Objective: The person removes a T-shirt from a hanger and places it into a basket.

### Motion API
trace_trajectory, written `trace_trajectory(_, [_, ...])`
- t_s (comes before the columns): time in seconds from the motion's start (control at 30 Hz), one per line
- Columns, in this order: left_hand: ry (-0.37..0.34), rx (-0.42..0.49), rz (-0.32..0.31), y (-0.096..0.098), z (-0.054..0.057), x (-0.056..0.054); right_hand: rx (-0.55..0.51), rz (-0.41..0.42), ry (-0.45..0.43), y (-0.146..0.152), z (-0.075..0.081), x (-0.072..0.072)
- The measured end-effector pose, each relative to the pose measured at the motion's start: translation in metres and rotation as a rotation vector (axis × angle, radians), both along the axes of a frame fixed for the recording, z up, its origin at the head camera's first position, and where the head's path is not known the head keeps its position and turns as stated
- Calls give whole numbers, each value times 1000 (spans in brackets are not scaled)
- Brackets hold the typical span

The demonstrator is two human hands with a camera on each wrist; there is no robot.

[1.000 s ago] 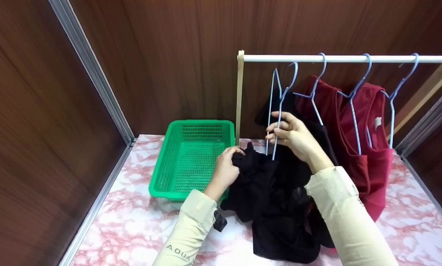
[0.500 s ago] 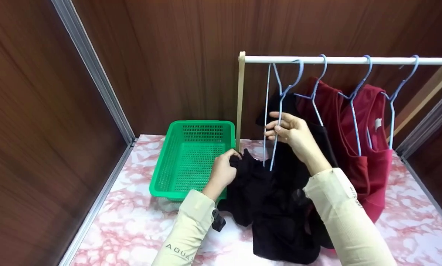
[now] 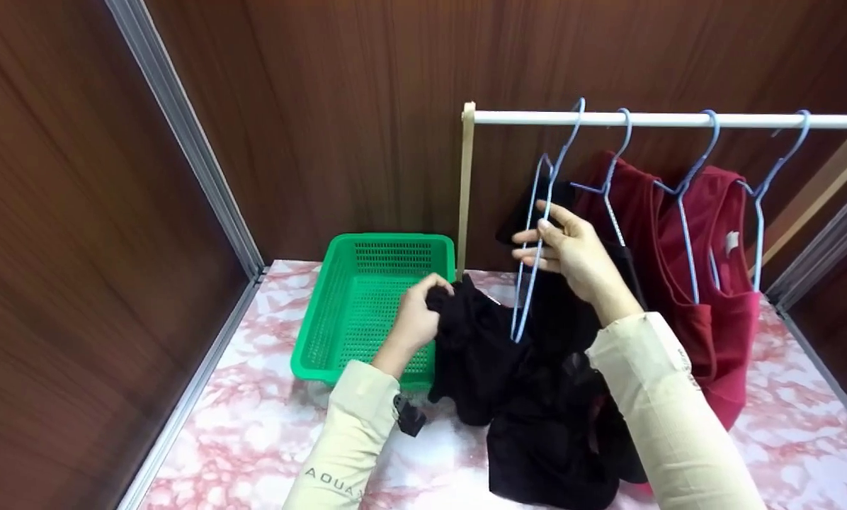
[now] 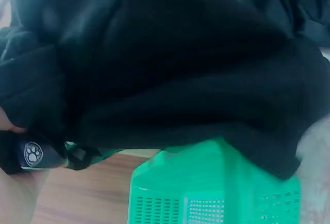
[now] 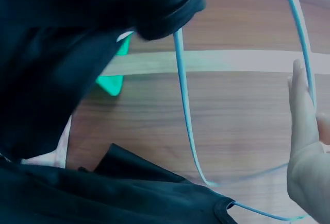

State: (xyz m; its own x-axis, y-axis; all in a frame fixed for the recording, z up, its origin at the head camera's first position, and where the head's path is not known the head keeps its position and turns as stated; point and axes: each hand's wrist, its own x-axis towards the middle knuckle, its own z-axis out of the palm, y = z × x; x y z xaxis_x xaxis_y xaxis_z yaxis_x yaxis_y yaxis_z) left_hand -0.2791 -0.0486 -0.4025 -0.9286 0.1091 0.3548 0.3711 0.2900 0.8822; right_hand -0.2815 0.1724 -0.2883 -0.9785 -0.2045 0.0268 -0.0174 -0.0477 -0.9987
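Observation:
My left hand [image 3: 418, 319] grips a bunched edge of a black garment [image 3: 484, 354] beside the green basket. In the left wrist view the garment's dark cloth [image 4: 180, 80] fills most of the picture. My right hand [image 3: 572, 248] pinches one side of a blue wire hanger [image 3: 537, 262] between thumb and fingers. The hanger tilts, its lower end inside the black garment. Its hook crosses the white rod [image 3: 523, 117]; whether it rests on the rod I cannot tell. In the right wrist view the fingers [image 5: 304, 116] lie along the hanger wire [image 5: 188, 105].
A green perforated basket [image 3: 307, 319] stands left of the rack's wooden post [image 3: 465, 191]. Further right, red garments [image 3: 728, 326] hang on blue hangers, with another black garment [image 3: 530, 205] beside them. Dark wood panels enclose the pink marbled surface [image 3: 232, 425].
The hanger has come upright and its hook has risen from below the rod's top to above it. My left hand has shifted slightly left, pulling the garment's edge along.

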Motion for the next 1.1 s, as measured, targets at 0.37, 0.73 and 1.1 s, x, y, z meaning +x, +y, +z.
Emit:
trace_trajectory(0.37, [-11, 336, 19, -18, 29, -6, -45, -99, 14, -4, 3, 2])
trace_trajectory(0.73, [5, 335, 108, -44, 21, -13, -157, -287, 50, -8, 7, 0])
trace_trajectory(1.1, [90, 557, 378, -75, 18, -24, -101, -277, 25, 1, -1, -1])
